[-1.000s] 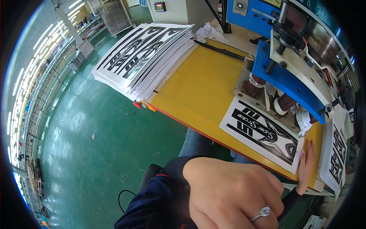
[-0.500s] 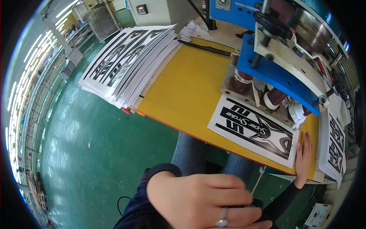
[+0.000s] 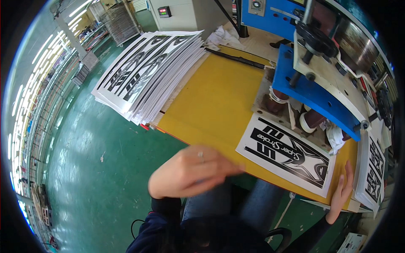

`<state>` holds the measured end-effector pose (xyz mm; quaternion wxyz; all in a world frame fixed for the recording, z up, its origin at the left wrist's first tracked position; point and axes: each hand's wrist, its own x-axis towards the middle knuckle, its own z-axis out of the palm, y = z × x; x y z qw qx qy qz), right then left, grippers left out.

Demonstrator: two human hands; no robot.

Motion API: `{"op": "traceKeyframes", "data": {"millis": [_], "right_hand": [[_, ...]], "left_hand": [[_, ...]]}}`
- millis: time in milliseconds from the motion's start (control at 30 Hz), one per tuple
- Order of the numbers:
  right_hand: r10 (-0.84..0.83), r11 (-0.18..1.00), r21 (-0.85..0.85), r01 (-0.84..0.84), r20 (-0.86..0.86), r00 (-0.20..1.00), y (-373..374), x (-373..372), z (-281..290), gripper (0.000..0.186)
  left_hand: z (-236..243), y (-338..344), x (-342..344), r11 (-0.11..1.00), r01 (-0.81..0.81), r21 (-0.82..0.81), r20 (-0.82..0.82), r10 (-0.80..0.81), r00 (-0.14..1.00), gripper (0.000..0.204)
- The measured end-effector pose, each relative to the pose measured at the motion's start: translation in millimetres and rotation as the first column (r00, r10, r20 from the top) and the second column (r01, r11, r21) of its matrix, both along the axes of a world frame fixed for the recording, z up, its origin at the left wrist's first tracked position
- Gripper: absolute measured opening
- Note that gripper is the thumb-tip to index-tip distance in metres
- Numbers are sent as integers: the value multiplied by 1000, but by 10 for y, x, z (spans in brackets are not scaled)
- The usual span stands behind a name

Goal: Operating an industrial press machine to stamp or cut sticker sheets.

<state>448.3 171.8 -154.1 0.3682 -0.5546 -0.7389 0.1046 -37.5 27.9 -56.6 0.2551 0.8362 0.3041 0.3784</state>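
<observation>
Yellow board forms the tabletop seen in the head view, its near edge running obliquely above the person's denim-clad legs. On its right part lies a white sheet printed with bold black shapes, face up, its far long side along a worn metal plate; whether the sheet reaches beneath the plate cannot be told. The right hand is at the table's near right corner, just beside the short right side of the sheet, with fingers extended, thumb a little apart and nothing in its grasp; contact with the paper cannot be made out. The left hand, blurred, is in the air above the lap, at the near edge of the table and to the left of the sheet; its fingers are partly curled and point right, a ring shows on one of them, and whether they grip anything cannot be told. Above the metal plate stand brown cylinders beneath a blue slab, with a white cloth at their right end. One thick stack of printed paper occupies the table's far left; another pile lies to the right of the right hand. Behind the table's far edge is a crumpled rag; green floor extends at left.
</observation>
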Motion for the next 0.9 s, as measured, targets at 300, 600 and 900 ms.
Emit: {"op": "traceKeyframes", "data": {"millis": [300, 600, 900], "right_hand": [[228, 957, -190, -218, 34, 973, -498, -122, 253, 25], [106, 989, -118, -90, 142, 984, -713, -149, 208, 15], [67, 996, -76, -48, 281, 957, -530, -229, 249, 30]], "left_hand": [[-588, 271, 72, 793, -544, 274, -288, 607, 741, 40], [-722, 282, 36, 835, -506, 215, -310, 550, 776, 34], [-667, 597, 139, 782, -584, 217, -419, 615, 668, 37]]}}
